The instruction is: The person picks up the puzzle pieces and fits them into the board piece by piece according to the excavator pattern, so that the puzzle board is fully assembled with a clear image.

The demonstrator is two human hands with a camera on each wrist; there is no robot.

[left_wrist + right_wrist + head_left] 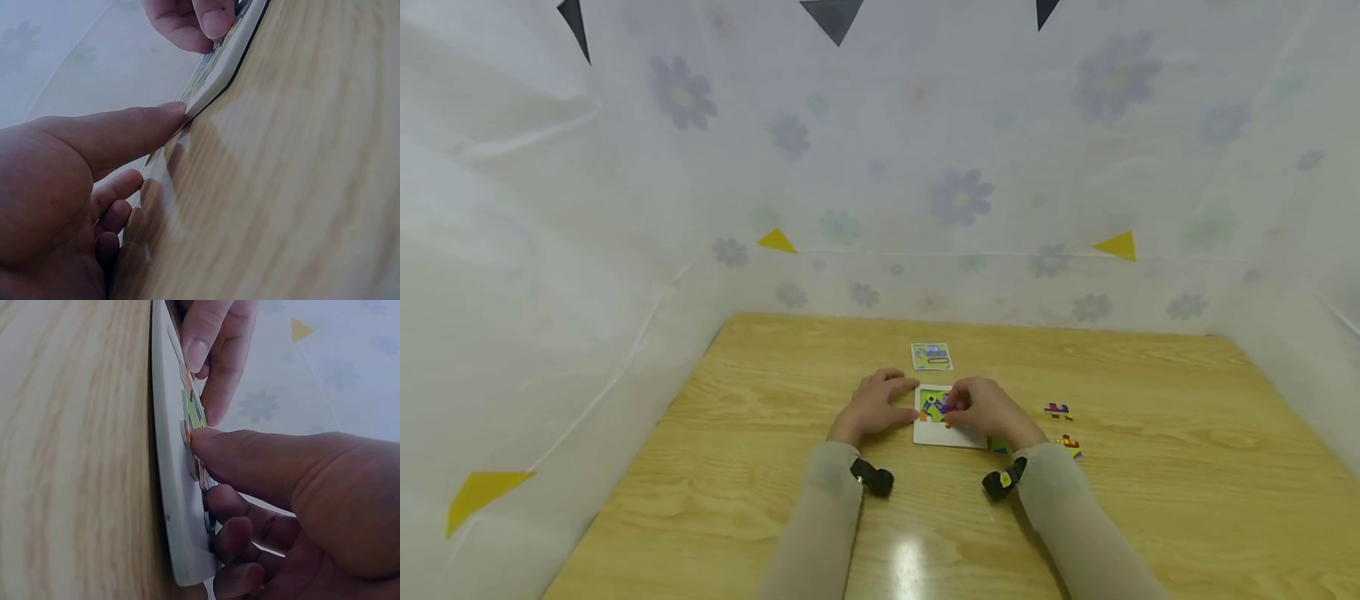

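The left hand [874, 406] is laid at the left edge of a white puzzle tray [942, 432], its fingers nearly straight and its thumb tip pressed against the tray's rim, as shown in the left wrist view [94, 140]. The right hand [988, 409] is set on the right part of the tray, its thumb and fingers curled down onto a coloured puzzle piece [195, 419] that is held against the tray's face; whether the piece is fully seated cannot be told. The tray is found flat on the wooden desk [1150, 500], at the middle and nearer the far edge, between the two hands. In its far half, green, blue and orange pieces [934, 406] are fitted together, while its near half is seen bare and white. Just beyond the tray, a small printed card [932, 356] is laid flat on the desk. To the right, well apart from the tray, a loose piece [1057, 410] is seen, and two more pieces [1070, 445] are found nearer, one just beside the right wrist. The desk is enclosed by a pale flowered sheet [958, 197] marked with yellow triangles.
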